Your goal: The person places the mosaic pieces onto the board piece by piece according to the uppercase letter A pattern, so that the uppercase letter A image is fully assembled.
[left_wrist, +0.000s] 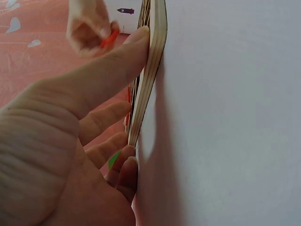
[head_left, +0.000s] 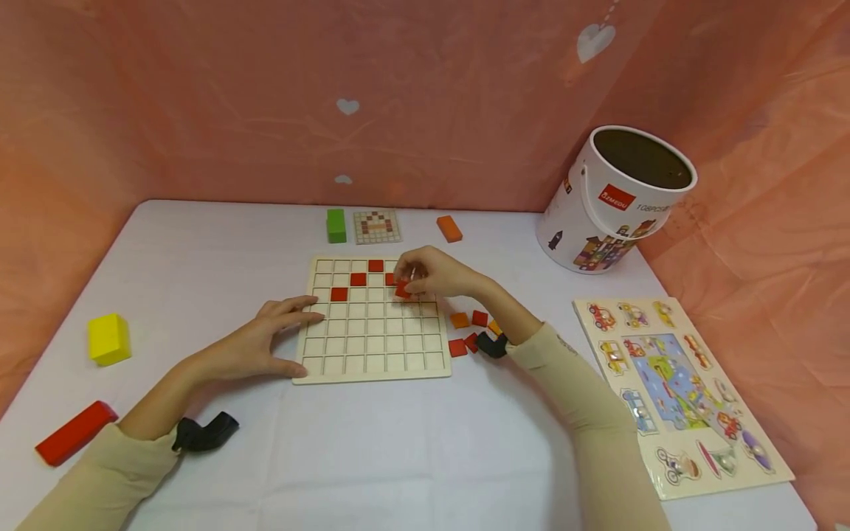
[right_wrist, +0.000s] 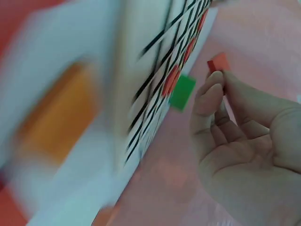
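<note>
A pale wooden grid board [head_left: 372,345] lies on the white table, with several red square tiles [head_left: 339,294] set in its upper cells in slanting lines. Above its upper right part, my right hand [head_left: 438,274] pinches another red square tile [right_wrist: 216,63] between thumb and fingertips. My left hand [head_left: 268,339] touches the board's left edge, fingers spread and thumb near the lower corner. Loose red and orange tiles [head_left: 457,347] lie off the board's right side, partly beneath the right wrist. Behind the board is a small pattern card [head_left: 377,227] with a grid picture.
A green block [head_left: 336,226] and an orange block [head_left: 449,228] flank the card. Farther left are a yellow block [head_left: 109,340] and a red block [head_left: 76,434]. A white bucket [head_left: 578,221] stands at the back right, with a picture puzzle board [head_left: 654,313] in front.
</note>
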A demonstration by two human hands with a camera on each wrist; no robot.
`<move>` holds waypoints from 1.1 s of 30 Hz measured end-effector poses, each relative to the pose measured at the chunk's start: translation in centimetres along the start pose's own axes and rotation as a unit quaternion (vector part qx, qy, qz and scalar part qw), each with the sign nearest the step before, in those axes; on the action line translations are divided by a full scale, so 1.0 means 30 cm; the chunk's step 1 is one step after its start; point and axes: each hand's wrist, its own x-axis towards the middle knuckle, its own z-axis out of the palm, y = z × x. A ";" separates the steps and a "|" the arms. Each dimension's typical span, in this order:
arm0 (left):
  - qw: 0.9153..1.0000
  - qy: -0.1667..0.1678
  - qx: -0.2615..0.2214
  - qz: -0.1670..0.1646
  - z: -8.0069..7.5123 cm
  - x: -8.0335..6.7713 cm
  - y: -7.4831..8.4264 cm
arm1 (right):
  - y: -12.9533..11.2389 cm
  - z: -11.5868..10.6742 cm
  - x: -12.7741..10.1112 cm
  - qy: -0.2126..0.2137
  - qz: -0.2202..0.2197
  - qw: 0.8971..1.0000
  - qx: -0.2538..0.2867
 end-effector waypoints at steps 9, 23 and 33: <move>1.000 0.000 0.010 0.006 -0.002 0.003 -0.003 | -0.099 0.138 0.195 -0.075 -0.020 0.997 0.005; 1.000 -0.005 0.008 0.004 -0.005 0.002 0.002 | -0.172 0.233 0.080 -0.019 -0.027 0.947 -0.318; 1.000 -0.006 0.011 0.007 -0.003 0.005 -0.002 | -0.170 0.280 -0.029 -0.124 0.022 0.914 -0.385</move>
